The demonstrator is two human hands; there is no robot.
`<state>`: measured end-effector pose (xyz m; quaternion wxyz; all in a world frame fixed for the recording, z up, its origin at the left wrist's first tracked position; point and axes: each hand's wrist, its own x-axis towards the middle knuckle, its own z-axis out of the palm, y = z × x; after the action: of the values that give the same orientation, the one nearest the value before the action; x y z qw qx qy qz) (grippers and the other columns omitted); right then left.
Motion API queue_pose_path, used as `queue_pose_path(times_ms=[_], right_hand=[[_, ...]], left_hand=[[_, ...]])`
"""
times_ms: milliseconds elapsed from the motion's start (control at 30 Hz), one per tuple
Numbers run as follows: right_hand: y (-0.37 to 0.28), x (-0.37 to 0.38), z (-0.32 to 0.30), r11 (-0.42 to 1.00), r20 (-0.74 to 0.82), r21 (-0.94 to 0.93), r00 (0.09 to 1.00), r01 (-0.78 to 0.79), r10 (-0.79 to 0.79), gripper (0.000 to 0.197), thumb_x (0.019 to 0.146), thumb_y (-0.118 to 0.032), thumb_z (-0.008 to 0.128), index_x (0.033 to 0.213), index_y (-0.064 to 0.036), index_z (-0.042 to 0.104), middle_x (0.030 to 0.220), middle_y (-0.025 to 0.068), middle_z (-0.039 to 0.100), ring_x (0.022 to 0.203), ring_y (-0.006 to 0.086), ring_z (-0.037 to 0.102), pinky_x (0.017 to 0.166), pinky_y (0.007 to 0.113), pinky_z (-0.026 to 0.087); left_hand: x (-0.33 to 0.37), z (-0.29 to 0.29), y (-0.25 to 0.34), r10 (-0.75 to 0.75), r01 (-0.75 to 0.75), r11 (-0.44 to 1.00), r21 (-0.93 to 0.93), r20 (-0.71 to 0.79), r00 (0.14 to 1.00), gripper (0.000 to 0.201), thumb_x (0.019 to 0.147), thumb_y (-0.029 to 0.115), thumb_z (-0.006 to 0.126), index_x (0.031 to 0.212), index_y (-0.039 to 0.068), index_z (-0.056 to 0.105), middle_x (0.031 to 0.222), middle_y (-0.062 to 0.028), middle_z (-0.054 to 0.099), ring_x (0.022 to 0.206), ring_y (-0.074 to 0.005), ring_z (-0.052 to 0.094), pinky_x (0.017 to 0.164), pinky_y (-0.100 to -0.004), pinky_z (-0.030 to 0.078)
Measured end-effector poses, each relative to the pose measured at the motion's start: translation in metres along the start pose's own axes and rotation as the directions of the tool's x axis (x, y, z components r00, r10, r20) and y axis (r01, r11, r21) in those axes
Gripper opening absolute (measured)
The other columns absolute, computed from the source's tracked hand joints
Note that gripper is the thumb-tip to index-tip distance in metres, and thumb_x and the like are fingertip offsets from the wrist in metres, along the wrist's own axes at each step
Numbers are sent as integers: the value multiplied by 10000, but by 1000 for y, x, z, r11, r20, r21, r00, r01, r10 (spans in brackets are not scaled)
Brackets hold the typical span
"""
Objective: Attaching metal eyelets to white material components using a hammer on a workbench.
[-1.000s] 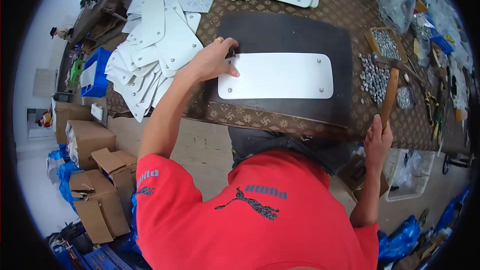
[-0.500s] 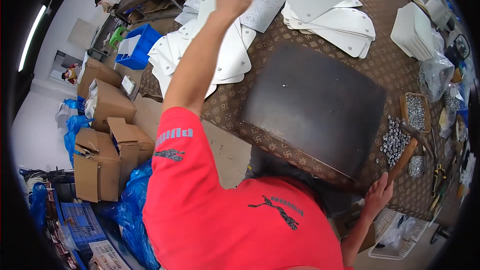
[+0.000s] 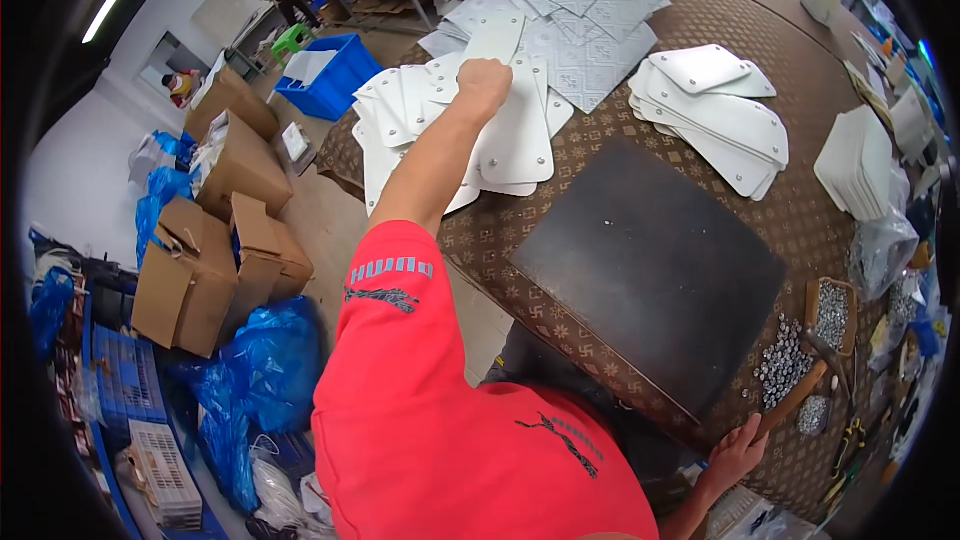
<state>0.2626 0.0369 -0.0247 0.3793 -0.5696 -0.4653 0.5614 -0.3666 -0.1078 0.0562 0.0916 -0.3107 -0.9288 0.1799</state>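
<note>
My left hand (image 3: 484,85), stretched out to the far left of the table, is closed in a fist over a spread of white rounded panels (image 3: 515,145) with metal studs at their corners. One narrower white panel (image 3: 497,37) shows just beyond my knuckles. Whatever the fingers may hold is hidden. At the lower right, my right hand (image 3: 737,455) is wrapped around the wooden handle of a hammer (image 3: 795,400), whose head rests beside loose metal studs (image 3: 783,365). Between my hands lies a dark flat slab (image 3: 650,270) with a tiny bright speck on it.
Silvery patterned sheets (image 3: 590,40) lie at the back. Another pile of studded white panels (image 3: 715,115) sits right of them, and a white stack (image 3: 857,162) stands farther right. A small box of studs (image 3: 832,312) is beside the hammer. Cardboard boxes (image 3: 190,275) stand on the floor at left.
My left hand has drawn back from the patterned sheets to the white panels, and its fingers have curled in. The view has shifted. My right hand keeps hold of the hammer.
</note>
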Motion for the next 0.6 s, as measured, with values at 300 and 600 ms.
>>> queue_pose_path(times_ms=[300,600], right_hand=[[1,2,2,1000,7,-8,1000,25,-25,306,1028,-322,582,806,-181,427,564,-112,280,424,-9,237,365,214,159],[20,23,-11,994,-36,83,997,77,-74,300,1027,-310,580,817,-147,441,591,-105,329,425,14,280,365,214,201]], left_hand=[[-85,-88,-42,183,-211,977,-5,-477,860,177,869,83,575,957,95,728,849,-102,721,802,-327,716,624,-436,562],[-209,-73,65,640,-819,516,249,-748,176,204,791,161,621,983,96,607,777,-40,593,713,-140,641,582,-307,511]])
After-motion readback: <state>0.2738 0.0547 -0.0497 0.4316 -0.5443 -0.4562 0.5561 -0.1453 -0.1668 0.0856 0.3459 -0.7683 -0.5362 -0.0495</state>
